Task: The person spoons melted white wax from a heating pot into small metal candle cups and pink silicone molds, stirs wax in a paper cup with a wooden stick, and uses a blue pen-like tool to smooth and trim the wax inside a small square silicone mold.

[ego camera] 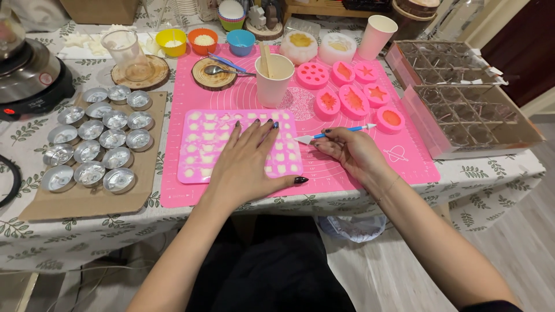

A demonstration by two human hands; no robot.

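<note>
My left hand (245, 162) lies flat, fingers spread, on a pink silicone mould tray (199, 147) whose many small cavities hold white wax. The tray rests on a pink silicone mat (358, 156). To the right of the tray, my right hand (350, 149) holds a thin blue-handled tool (335, 133) with a white pointed tip aimed at the tray's right edge. A white paper cup (273, 81) with a wooden stick in it stands just behind the tray.
Several small pink moulds (354, 101) with orange wax lie at the back right of the mat. Several metal tealight cups (92, 150) sit on cardboard at the left. Clear divided boxes (468, 115) stand at the right table edge. A melting pot (26, 75) is far left.
</note>
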